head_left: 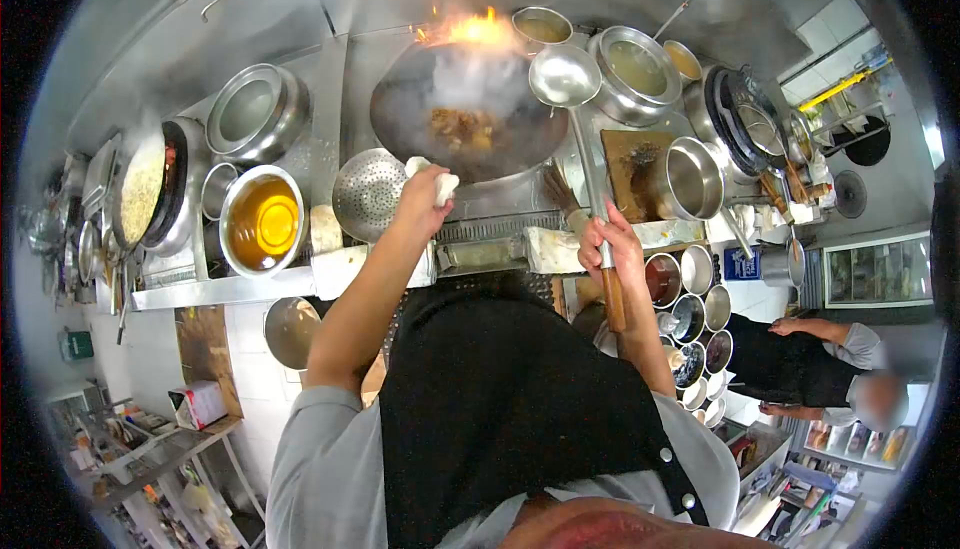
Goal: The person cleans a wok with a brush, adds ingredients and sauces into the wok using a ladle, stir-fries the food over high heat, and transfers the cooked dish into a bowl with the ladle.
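Dark metal under smoke, the wok (402, 129) lies just ahead of the two hands in the head view, browned food (465, 129) in its middle and flames (485, 31) along its far edge. At the wok's near left edge the left hand (425, 201) is clamped on a white cloth (445, 185). Well apart from it, to the near right of the wok, the right hand (612, 247) grips a ladle (584, 144), whose bowl hangs over the wok's right side. A perforated strainer (368, 192) sits beside the wok, near left; farther left stands a metal bowl (224, 229) of amber liquid.
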`<action>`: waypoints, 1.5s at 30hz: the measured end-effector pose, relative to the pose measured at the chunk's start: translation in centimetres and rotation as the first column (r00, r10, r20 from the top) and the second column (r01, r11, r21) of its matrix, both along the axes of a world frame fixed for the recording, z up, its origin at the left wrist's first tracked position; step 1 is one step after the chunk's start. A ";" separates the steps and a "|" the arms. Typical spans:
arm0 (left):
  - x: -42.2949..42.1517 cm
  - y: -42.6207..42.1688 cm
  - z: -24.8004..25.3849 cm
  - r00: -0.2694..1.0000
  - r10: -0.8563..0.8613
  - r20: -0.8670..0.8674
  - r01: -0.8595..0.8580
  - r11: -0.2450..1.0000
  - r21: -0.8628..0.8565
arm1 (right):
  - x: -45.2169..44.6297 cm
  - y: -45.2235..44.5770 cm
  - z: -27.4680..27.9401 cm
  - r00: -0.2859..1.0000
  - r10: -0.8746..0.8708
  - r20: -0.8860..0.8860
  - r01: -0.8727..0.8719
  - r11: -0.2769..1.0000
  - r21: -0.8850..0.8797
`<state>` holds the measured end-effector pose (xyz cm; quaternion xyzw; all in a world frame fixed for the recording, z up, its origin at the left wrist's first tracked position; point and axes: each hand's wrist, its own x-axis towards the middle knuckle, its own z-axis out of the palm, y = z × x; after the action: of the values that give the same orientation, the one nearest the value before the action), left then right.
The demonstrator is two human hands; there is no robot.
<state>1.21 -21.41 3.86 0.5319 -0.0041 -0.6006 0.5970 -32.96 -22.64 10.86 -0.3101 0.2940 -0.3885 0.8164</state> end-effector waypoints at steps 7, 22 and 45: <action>-3.3 11.6 -6.3 0.930 -0.079 0.359 0.101 0.994 -0.042 | -0.2 2.0 0.2 0.996 -0.062 0.063 0.062 0.998 -0.006; -2.7 5.6 -5.9 0.996 0.063 0.058 -0.057 0.993 -0.100 | -1.3 3.8 0.9 0.997 -0.070 -0.023 0.070 0.998 -0.002; 0.0 0.5 -1.5 0.995 0.097 0.016 -0.097 0.995 -0.036 | 1.2 1.2 1.1 0.998 -0.015 -0.061 0.017 0.999 0.037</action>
<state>1.25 -20.95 2.36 0.5262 0.0060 -0.5660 0.6346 -31.78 -21.43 11.98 -0.3042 0.3285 -0.3797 0.8095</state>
